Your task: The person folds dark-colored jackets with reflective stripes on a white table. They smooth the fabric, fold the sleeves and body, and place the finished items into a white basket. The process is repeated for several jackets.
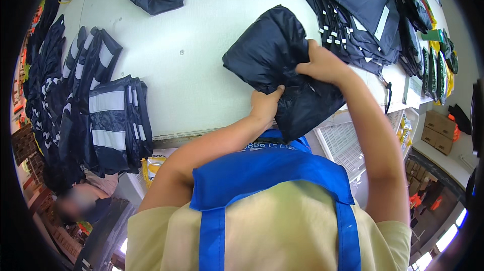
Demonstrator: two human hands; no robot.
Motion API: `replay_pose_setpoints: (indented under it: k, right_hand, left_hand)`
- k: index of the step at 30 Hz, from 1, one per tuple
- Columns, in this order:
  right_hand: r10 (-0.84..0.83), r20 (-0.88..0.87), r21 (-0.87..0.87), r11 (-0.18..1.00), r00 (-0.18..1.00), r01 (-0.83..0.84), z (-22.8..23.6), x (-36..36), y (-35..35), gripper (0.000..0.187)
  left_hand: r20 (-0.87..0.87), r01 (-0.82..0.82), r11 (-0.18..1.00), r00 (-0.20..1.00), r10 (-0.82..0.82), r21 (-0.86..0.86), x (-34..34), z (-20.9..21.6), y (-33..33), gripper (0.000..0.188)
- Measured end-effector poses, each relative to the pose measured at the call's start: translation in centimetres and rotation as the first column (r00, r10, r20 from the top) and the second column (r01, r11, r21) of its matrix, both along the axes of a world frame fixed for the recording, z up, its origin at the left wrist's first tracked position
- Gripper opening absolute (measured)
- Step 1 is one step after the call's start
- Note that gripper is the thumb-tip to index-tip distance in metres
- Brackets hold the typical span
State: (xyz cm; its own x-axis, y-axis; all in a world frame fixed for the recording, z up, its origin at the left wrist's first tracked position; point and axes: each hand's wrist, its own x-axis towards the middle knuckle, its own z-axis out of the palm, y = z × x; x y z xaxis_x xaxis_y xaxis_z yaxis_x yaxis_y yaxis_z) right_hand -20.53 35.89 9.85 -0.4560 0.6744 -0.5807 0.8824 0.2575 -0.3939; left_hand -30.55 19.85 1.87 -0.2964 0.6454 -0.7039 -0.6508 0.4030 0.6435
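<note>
A dark, shiny bundle of thin fabric (269,44), perhaps a folded garment, is held between my two hands over the near edge of the white table. My left hand (265,103) grips its near left side, thumb on top and fingers hidden beneath. Higher up and to the right, my right hand (322,63) is closed on the fabric at its right edge, with a crease running between the hands. The bundle's upper part rests over the tabletop, while its lower part hangs toward my blue apron (272,172).
The white table (196,69) spreads ahead. Folded dark garments with pale grey bands (107,100) are stacked at left, and flat dark pouches with white tags (353,9) at far right. White plastic crates (343,145) stand below the table. Another person (85,200) is at lower left.
</note>
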Motion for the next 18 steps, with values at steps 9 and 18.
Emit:
replay_pose_setpoints:
  k: [9, 18]
  right_hand:
    - [0.230, 0.395, 0.264, 0.899, 0.889, -0.350, 0.4, 0.1, -10.8, 0.141]
    - [-0.040, 0.140, 0.487, 0.873, 0.989, -0.033, -3.8, 3.9, -11.2, 0.115]
  left_hand:
    - [0.270, 0.342, 0.934, 0.894, -0.358, 0.104, -0.5, 0.0, -1.4, 0.039]
    - [-0.421, 0.724, 0.666, 0.668, -0.613, 0.179, 0.6, 0.0, -1.1, 0.074]
